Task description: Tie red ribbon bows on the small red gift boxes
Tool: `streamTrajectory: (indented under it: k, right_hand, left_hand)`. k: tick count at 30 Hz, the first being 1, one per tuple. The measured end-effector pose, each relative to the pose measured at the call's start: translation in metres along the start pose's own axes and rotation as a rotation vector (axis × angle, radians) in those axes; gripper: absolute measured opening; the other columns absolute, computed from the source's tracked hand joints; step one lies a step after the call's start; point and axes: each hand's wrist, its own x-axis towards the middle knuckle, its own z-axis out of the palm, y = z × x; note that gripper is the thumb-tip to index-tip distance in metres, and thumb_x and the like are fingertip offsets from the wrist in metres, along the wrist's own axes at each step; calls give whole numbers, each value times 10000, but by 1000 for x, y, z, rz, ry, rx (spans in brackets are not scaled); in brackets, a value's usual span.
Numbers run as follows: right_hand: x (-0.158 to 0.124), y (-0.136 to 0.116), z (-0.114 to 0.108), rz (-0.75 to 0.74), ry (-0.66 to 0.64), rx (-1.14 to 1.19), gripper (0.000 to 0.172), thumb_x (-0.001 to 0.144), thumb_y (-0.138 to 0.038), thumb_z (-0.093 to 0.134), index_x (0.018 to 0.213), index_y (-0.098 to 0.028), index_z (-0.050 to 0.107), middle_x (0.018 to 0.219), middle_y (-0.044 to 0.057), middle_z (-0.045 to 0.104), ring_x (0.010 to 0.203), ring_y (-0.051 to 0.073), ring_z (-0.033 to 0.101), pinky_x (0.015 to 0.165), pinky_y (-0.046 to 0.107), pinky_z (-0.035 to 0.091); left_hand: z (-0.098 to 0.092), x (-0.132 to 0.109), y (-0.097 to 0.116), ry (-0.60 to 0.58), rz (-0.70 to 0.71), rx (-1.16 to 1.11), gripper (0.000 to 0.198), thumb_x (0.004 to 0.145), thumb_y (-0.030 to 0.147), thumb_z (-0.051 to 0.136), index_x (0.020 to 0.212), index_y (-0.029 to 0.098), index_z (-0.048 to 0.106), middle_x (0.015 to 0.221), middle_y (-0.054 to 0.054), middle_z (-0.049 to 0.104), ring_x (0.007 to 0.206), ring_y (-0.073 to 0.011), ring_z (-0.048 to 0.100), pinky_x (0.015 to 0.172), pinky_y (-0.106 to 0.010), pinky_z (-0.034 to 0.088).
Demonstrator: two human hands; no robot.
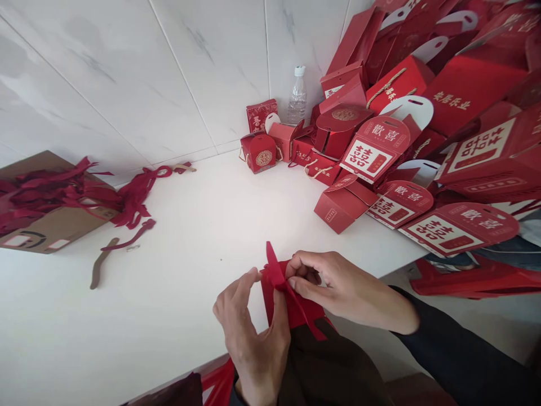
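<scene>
A red gift box (298, 317) sits at the table's near edge, close to my body, with a red ribbon (276, 274) across its top. The ribbon is crossed or knotted there, one end standing up and another trailing toward me. My left hand (256, 327) steadies the box, its thumb pressed at the ribbon's crossing and its index fingertip at the box's left edge; a gap shows between them. From the right, my right hand (327, 282) pinches the ribbon beside the crossing between thumb and curled fingers. The box's lower part is partly hidden by my hands and dark clothing.
A large pile of red boxes (456, 101) fills the table's right side. Near the wall stand a water bottle (297, 98) and a small red box (259, 153). At left, a cardboard box (54, 228) overflows with red ribbons (137, 192); a brown strip (100, 265) lies nearby.
</scene>
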Motion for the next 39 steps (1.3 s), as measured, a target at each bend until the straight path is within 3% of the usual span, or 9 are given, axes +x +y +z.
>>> streamTrajectory:
  k: [4,8,16,22,27,34,39]
  right_hand:
    - [-2,0,0,-5,-6,5,105,1000,-229,548,947,-196,631,814,-39,621,676,105,497,629,233,400]
    - [-2,2,-1,-24,5,-25,117,1009,-254,544,942,-205,627,819,-43,625,675,103,492,605,231,384]
    - [-11,6,-6,-35,188,-187,111,1023,-283,515,950,-226,575,789,-54,619,608,95,499,531,239,352]
    - [-18,8,-3,6,186,-224,124,1018,-271,503,906,-231,538,776,-52,622,563,96,468,487,242,328]
    - [-19,9,-2,31,184,-178,117,1007,-261,501,898,-236,537,769,-60,600,573,98,458,508,230,353]
    - [-22,17,-5,64,228,-137,122,983,-252,498,872,-230,545,784,-38,596,665,122,507,551,228,377]
    - [-25,23,-7,100,239,-129,149,978,-278,495,849,-225,549,753,-34,561,653,129,488,575,231,397]
  left_hand:
    - [-2,1,3,-50,-132,-84,546,852,202,713,1356,241,508,1020,-37,659,1017,-191,606,901,-335,475]
    - [-4,2,4,-89,-219,-191,495,884,201,672,1351,280,528,994,-6,693,1039,-176,622,938,-326,483]
    - [-18,-2,-1,-148,-201,-100,433,894,262,670,1315,266,568,933,-12,693,947,-176,653,799,-294,537]
    - [-19,-4,2,-172,-118,-59,363,923,161,605,1274,251,585,916,-13,691,846,-149,679,789,-282,560]
    - [-18,-1,4,-106,1,-67,431,894,68,625,1288,237,580,949,-23,663,863,-133,647,786,-256,567]
    - [-25,-4,0,-101,57,-19,505,878,31,628,1334,236,557,932,-15,642,828,-117,619,768,-231,562]
    - [-30,-9,-6,-149,-50,-53,531,878,70,621,1367,257,529,872,-4,603,759,-128,574,698,-245,542]
